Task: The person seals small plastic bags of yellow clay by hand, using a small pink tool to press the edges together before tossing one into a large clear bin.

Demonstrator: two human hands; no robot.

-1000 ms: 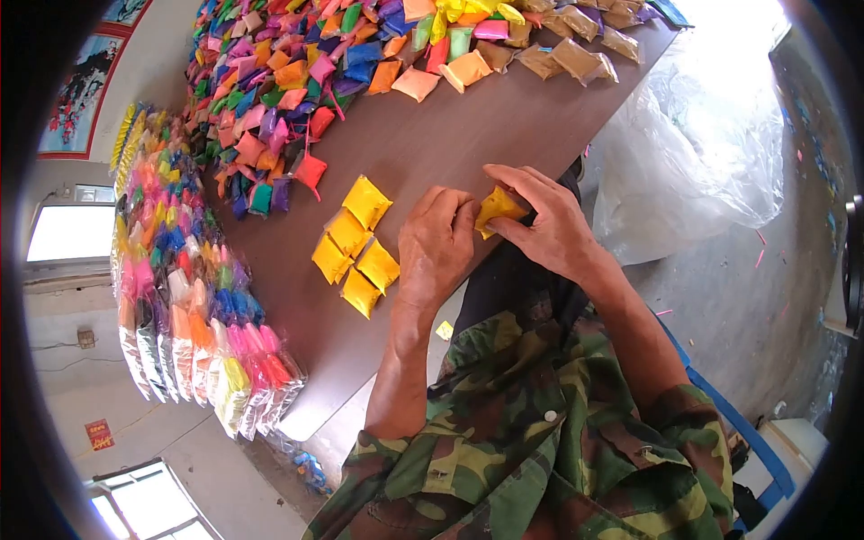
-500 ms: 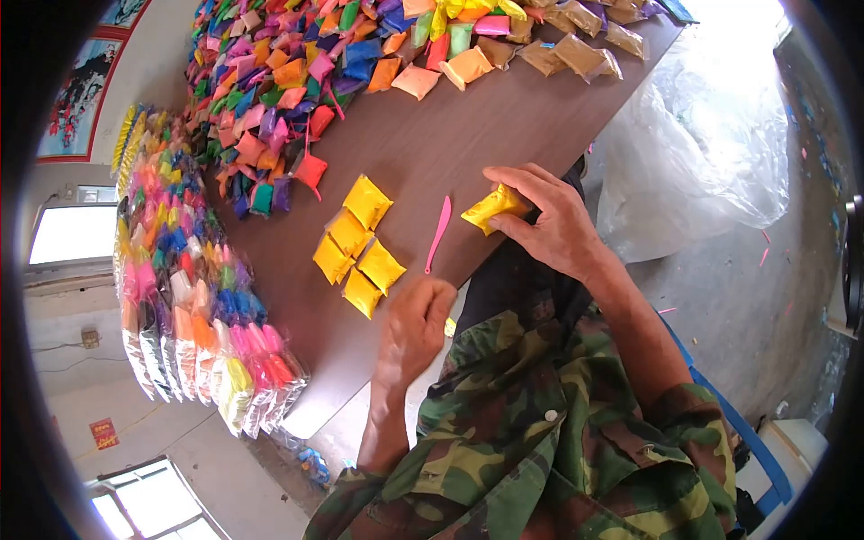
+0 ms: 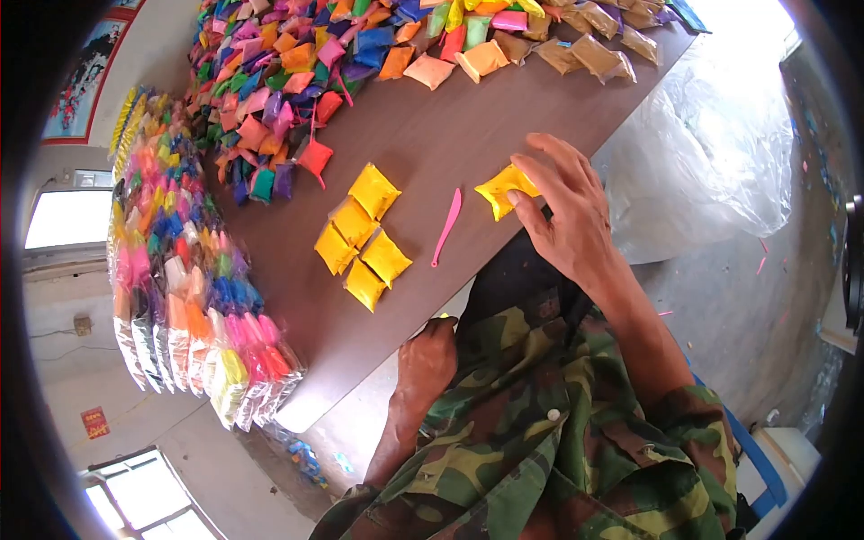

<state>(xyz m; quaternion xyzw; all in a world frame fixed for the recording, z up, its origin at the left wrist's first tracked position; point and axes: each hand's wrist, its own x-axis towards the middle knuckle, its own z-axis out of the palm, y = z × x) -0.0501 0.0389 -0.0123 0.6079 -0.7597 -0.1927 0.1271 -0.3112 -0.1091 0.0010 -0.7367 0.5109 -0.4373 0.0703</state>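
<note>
My right hand [image 3: 571, 202] is over a yellow packet [image 3: 506, 191] at the table's near edge, its thumb on the packet and its fingers apart. My left hand [image 3: 428, 358] is curled just off the table edge, with a small bit of yellow showing at its fingertips; what it holds is mostly hidden. Between the hands a pink plastic knife [image 3: 446, 229] lies on the brown table [image 3: 432, 135]. Left of the knife, several yellow packets [image 3: 386, 258] lie in a close group.
A heap of coloured packets [image 3: 261, 99] covers the table's far left. Brown packets [image 3: 598, 58] lie at the far edge. Bagged bundles [image 3: 193, 297] line the left side. A clear plastic bag [image 3: 702, 162] stands at the right, beyond the table.
My left hand has moved down, away from the table top, to its edge. The fingers of my right hand have loosened from the yellow packet, which now lies flatter. The view has shifted slightly.
</note>
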